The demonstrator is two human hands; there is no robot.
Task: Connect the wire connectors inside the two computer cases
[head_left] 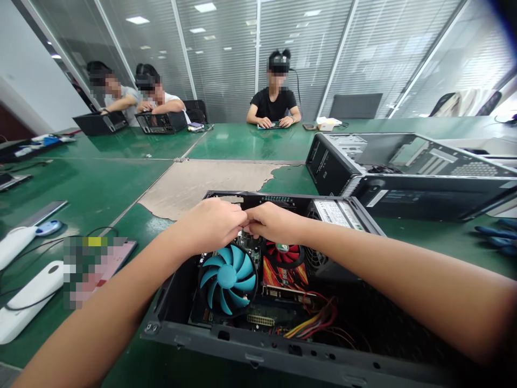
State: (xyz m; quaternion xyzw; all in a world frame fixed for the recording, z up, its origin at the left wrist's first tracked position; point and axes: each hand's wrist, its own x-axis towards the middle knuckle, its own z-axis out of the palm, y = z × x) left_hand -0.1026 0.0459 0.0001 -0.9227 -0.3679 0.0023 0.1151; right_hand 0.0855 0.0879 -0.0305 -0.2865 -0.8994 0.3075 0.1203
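An open black computer case (242,337) lies in front of me on the green table. Both hands meet over its far side, above the motherboard (253,242). My left hand (214,223) has its fingers curled down and together, and my right hand (271,222) pinches right beside it. Whatever lies between the fingertips is hidden. Just below my left hand sits a CPU cooler fan (226,276) with turquoise blades. Near my right hand is a graphics card (285,272) with a red fan. Coloured power cables (313,320) run loose at the near side.
A second open computer case (420,194) stands at the right. On the left lie a white power strip (34,296), a pink phone (109,264) and cables. Blue gloves (498,237) rest at the right edge. Three people sit across the table, two with black cases (161,122).
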